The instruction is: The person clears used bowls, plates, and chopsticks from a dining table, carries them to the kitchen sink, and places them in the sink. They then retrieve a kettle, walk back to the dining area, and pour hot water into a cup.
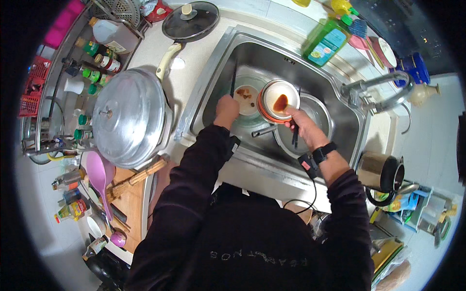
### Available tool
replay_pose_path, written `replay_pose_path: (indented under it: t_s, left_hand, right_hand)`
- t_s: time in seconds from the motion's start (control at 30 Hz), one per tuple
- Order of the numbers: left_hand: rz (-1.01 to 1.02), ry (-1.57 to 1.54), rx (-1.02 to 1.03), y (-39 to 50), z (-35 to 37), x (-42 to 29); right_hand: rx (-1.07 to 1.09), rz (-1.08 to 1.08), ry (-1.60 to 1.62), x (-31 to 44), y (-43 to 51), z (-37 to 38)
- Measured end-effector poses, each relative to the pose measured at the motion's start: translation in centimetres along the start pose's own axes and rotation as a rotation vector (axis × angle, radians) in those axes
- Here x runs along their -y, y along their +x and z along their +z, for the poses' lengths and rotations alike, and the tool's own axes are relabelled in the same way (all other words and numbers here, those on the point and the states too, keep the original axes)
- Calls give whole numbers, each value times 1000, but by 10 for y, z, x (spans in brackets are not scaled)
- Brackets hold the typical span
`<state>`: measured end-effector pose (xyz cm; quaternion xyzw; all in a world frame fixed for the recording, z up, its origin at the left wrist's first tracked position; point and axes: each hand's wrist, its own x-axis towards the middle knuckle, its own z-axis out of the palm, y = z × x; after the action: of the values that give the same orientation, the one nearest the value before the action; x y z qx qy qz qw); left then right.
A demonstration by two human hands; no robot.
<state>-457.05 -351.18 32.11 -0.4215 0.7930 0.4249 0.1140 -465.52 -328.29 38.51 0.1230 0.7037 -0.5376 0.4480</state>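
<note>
Over the stainless steel sink [247,49], my right hand [304,123] grips a small stack of bowls [271,96]; the top white one has dark brown sauce in it. Dark chopsticks [295,136] show beside the fingers of that hand. My left hand [227,109] is closed at the edge of a glass bowl [251,80] that holds cloudy liquid and brown food scraps. A dark thin stick, likely a chopstick [234,74], rises from my left hand. Under my right hand a round metal basin [324,105] lies in the sink, with a grey tube end [264,131] beside it.
A large lidded aluminium pot [127,116] and a lidded frying pan [191,22] stand left of the sink. Green dish soap [326,43] is behind it, the faucet [382,92] at right, above a metal kettle [380,172]. A cutting board [131,203] lies at lower left.
</note>
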Motion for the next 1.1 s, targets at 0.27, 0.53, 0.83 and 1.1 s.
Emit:
replay_pose_path:
  t_s: [0.27,0.53,0.83,1.1]
  left_hand:
    - [-174,-113,62,62,47,19]
    - [-118,-129,-72,74,79,39]
    - [29,-39,-92,75,69,46]
    - [17,98,-153,70,66,39]
  right_hand:
    - [-52,3,75,-15,56,12]
    - [-61,6,54,-30,72,15]
    - [-116,-9,-76,-46,96,31]
    - [-55,-67,51,-42,75,24]
